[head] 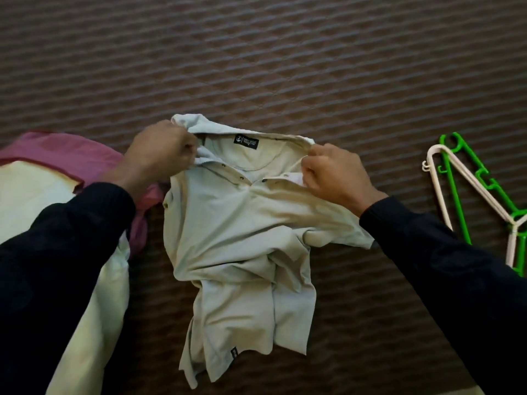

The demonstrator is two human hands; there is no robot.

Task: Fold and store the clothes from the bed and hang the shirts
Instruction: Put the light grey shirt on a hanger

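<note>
- Head view looks down on a pale polo shirt (242, 223) lying face up on the brown bedspread (313, 67), directly between and below the two hands, its buttons undone and its lower half rumpled.
- The left hand (162, 149) pinches the collar on its own side, fingers curled tight round the cloth.
- The right hand (330, 172) grips the opposite side of the collar and placket in the same way, so the neck opening is stretched wide between the two hands.
- Neither hand is free; both grasp the shirt.
- Just outside the right hand, well apart from the shirt, lie two hangers on the bedspread: a white hanger (467, 195) crossed over a green hanger (479, 178).
- Beyond the left hand, partly under the dark sleeve (71, 266), sits a pink garment (71, 155) with a cream garment (34, 189) lying on it; whether either is folded cannot be told.
- Judging by this, the task looks far from finished: the shirt is on no hanger yet, both hangers lie unused, and at least two other garments remain on the bed.
- The likely step in hand is opening the neck so that a hanger can be slipped in.
</note>
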